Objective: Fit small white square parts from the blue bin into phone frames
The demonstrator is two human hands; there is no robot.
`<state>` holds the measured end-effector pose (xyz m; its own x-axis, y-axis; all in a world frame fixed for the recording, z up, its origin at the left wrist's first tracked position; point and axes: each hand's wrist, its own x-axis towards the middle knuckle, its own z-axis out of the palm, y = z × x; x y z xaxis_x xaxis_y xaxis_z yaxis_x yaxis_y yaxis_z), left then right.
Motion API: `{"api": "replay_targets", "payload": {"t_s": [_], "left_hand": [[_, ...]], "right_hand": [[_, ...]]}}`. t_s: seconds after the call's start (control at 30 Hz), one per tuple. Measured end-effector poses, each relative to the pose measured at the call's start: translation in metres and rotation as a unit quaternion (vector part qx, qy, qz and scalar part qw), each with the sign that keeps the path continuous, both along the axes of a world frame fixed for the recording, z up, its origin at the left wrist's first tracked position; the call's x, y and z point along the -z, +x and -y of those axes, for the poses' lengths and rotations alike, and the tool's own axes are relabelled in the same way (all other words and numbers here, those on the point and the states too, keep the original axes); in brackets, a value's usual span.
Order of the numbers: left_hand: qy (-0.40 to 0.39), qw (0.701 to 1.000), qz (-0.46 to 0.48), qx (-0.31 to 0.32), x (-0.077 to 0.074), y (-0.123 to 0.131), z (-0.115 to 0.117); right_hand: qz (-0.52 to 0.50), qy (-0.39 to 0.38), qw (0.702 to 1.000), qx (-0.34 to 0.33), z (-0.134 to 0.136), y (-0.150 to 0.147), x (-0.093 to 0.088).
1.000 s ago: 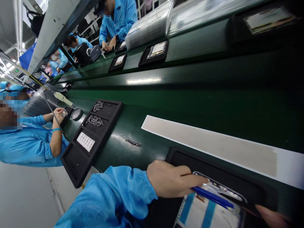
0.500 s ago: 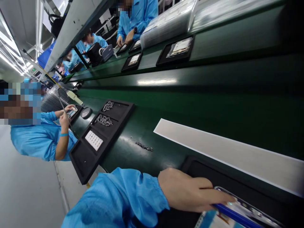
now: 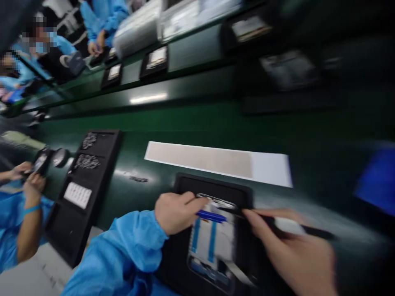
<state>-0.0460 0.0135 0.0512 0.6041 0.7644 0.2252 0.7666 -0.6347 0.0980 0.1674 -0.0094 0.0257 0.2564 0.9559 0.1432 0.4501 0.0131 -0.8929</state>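
Opened smartphone (image 3: pixel 222 242), in black tray (image 3: pixel 216 183). Left hand (image 3: pixel 180 211): fingers clamped on blue tool (image 3: pixel 211 216), over smartphone. Right hand (image 3: pixel 298 250): fingers clamped on black tool (image 3: pixel 273 226).

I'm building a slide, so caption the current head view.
Left hand at an open device in a black tray, right hand holding a black tool.

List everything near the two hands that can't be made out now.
Head view:
- Blue tool: left end hidden by the left hand.
- Black tool: middle hidden by the right hand's fingers; tip too blurred to tell what it touches.
- Right wrist: cut off by the bottom edge.
- Blue object: blurred, cut off by the right edge.
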Motion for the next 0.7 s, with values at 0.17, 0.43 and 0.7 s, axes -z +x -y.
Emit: {"api": "replay_targets", "payload": {"t_s": [0.17, 0.43, 0.7], "left_hand": [[0.007, 0.999, 0.047, 0.018, -0.002, -0.002, -0.010], [0.020, 0.998, 0.036, 0.043, -0.005, -0.003, -0.012], [0.035, 0.998, 0.026, 0.050, -0.004, -0.003, -0.014]], "right_hand": [[-0.033, 0.036, 0.999, -0.010, -0.003, 0.000, -0.007], [-0.080, 0.029, 0.996, -0.003, -0.002, -0.001, -0.012], [-0.054, 0.032, 0.998, -0.024, -0.006, -0.001, -0.015]]}}
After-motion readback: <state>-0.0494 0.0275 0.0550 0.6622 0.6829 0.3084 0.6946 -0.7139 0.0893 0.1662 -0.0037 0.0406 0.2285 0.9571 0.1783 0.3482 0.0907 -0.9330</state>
